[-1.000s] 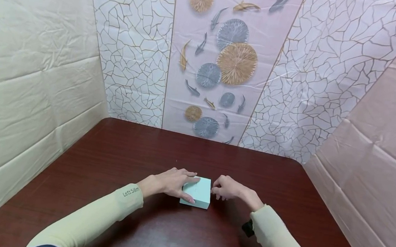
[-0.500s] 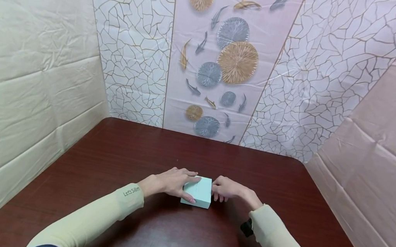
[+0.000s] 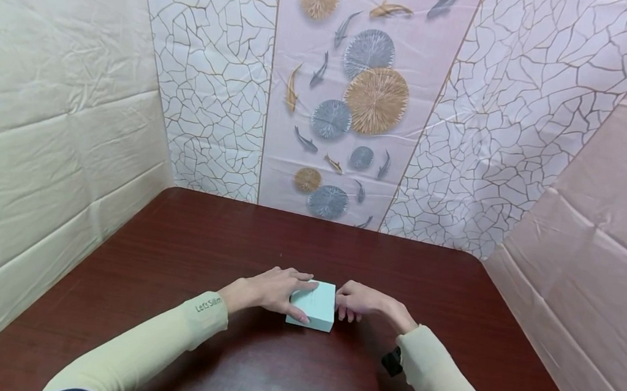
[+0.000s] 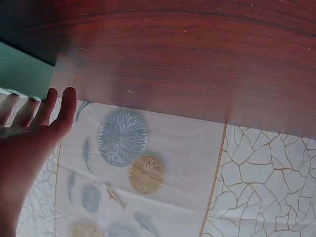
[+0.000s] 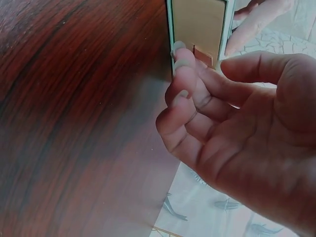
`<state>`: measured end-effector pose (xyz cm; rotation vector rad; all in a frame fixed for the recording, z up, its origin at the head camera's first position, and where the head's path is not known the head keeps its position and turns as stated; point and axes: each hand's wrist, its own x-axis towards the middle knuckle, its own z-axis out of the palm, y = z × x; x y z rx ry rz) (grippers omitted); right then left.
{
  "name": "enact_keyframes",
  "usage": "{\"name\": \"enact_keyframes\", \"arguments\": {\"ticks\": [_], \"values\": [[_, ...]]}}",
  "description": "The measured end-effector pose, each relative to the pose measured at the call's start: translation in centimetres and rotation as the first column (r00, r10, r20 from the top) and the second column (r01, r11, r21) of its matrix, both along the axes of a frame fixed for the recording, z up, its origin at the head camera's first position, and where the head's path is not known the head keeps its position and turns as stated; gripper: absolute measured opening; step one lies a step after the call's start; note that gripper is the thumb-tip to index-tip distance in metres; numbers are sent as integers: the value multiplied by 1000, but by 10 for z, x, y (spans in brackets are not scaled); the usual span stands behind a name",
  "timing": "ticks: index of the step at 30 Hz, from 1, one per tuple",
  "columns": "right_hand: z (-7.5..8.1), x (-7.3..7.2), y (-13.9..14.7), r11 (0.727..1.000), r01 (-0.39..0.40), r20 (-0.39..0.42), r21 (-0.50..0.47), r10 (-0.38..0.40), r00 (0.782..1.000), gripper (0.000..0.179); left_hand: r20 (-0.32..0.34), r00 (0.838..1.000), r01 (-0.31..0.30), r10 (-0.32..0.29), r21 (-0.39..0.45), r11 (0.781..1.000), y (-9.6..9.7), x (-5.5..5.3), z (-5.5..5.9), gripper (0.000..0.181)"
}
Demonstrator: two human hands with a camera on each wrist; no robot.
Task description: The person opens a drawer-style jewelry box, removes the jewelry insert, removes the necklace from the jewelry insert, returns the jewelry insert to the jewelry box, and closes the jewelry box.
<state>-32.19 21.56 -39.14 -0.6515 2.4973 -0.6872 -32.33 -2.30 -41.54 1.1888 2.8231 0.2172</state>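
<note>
A small mint-green box (image 3: 314,306) lies flat on the dark red-brown table. My left hand (image 3: 275,289) rests across its left part, the thumb at the near edge and the straight fingers reaching over the top. In the left wrist view, these fingertips touch the box's surface (image 4: 24,74). At the box's right side is my right hand (image 3: 362,300), fingers curled. The right wrist view shows a tan end panel (image 5: 200,24) framed in mint, with a small brownish tab (image 5: 203,57). Curled fingers of the right hand hold at this tab; their contact is partly hidden.
The glossy wood-grain table (image 3: 222,231) runs back to a patterned wall cloth (image 3: 322,159) with fish and round motifs. Pale padded cloth panels (image 3: 66,108) stand along both sides. A black band (image 3: 392,361) shows at the right wrist.
The right hand has moved slightly closer against the box's right side, and its fingers have curled in more. The left hand and the box have hardly moved.
</note>
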Motion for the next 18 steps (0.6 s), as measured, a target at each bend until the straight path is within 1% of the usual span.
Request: {"name": "enact_keyframes", "arguments": {"ticks": [5, 12, 18], "values": [[-2, -3, 0, 1000, -8, -5, 20, 8, 1000, 26, 0, 1000, -3, 3, -2, 1000, 0, -1, 0, 83], [-7, -5, 0, 998, 16, 1, 55, -16, 1000, 23, 0, 1000, 6, -6, -6, 1000, 0, 0, 0, 84], [-7, -6, -2, 995, 30, -14, 97, -29, 999, 24, -9, 1000, -1, 1, -14, 1000, 1, 0, 1, 84]]}}
